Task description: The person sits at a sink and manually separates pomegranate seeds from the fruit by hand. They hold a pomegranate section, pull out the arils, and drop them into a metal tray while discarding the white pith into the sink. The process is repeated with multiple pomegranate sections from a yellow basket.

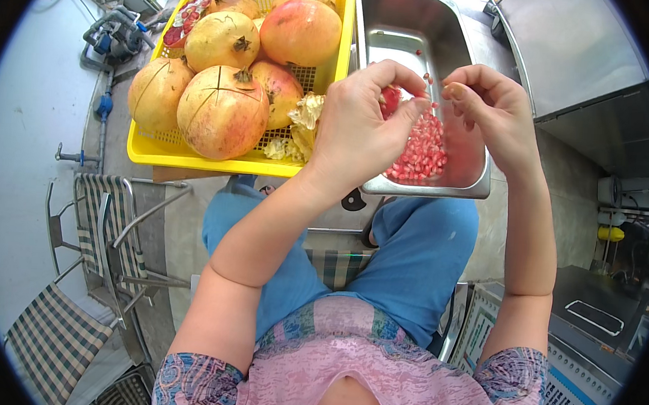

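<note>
My left hand [371, 112] grips a pomegranate piece [389, 101] whose red seeds show between palm and fingers. Its fingertips hang over a deep stainless steel pan [466, 156]. Across from it, my right hand [486, 109] is raised above the pan's right side with fingers curled and thumb near the index finger. Whether anything is pinched there I cannot tell. Loose red pomegranate seeds [421, 153] are heaped at the pan's near end, and a few lie scattered farther up. Part of the heap is hidden behind my left hand.
Left of the pan, a yellow plastic basket [214, 164] holds several whole pomegranates [222, 113], some with scored skin, an opened pomegranate [188, 21] and pale peel scraps [301, 130]. A black handle [353, 200] shows below the pan. Folding chairs [108, 232] stand at left.
</note>
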The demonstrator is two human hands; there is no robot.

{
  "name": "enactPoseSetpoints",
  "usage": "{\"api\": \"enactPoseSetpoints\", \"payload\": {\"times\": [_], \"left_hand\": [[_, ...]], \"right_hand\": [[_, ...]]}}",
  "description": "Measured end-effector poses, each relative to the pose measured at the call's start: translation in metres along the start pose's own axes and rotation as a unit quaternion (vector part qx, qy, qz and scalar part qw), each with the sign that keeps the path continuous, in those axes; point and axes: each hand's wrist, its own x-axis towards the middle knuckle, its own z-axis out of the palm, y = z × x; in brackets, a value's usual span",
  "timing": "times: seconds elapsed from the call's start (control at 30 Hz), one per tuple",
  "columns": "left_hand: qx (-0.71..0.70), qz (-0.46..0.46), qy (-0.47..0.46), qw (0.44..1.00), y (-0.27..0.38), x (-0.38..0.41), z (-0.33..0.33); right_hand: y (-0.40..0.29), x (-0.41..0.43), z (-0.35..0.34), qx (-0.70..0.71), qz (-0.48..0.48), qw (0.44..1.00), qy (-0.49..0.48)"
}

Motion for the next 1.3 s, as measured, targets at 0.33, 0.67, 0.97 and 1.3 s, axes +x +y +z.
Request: {"api": "enactPoseSetpoints", "payload": {"times": [0.33, 0.67, 0.97, 1.3], "left_hand": [[-0.099, -0.022, 0.026, 0.995, 0.006, 0.004, -0.005], [-0.172, -0.031, 0.030, 0.984, 0.009, 0.004, -0.005], [-0.171, -0.047, 0.046, 0.983, 0.008, 0.004, -0.004], [-0.209, -0.065, 0.094, 0.971, 0.003, 0.004, -0.005]], "right_hand": [[0.075, 0.024, 0.032, -0.382, -0.054, 0.905, -0.182], [0.097, 0.026, 0.044, -0.427, -0.078, 0.884, -0.175], [0.087, 0.022, 0.047, -0.447, -0.107, 0.860, -0.222], [-0.002, 0.043, 0.016, -0.306, -0.186, 0.934, 0.007]]}}
